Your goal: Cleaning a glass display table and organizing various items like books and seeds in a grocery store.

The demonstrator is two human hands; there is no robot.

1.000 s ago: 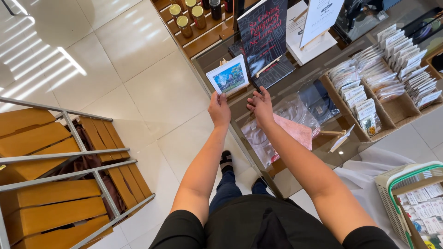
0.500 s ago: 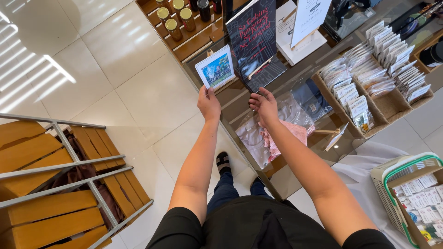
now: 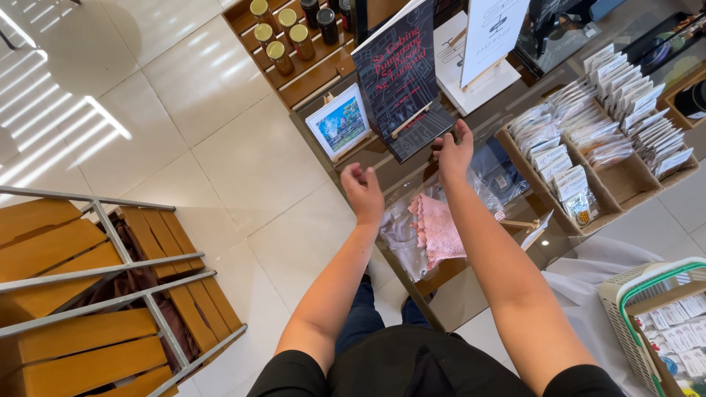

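Hands [image 3: 452, 151] empty above pink cloth [image 3: 439, 229]

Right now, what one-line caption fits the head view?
Both bare hands, left hand and right hand, hover open over a glass counter near a dark display book.

Row of gold-lidded glass jars [image 3: 283, 33] stood on slatted wooden shelf [image 3: 309, 70] at top. Shallow wooden trays of small clear-wrapped packets [image 3: 588, 140] sat on glass-topped bench [image 3: 529, 95] at right. White-and-green woven basket [image 3: 647, 301] at lower right held more packets. Orange wooden slatted seat with grey metal frame [image 3: 88, 294] stood on pale tiled floor [image 3: 184, 110] at left.
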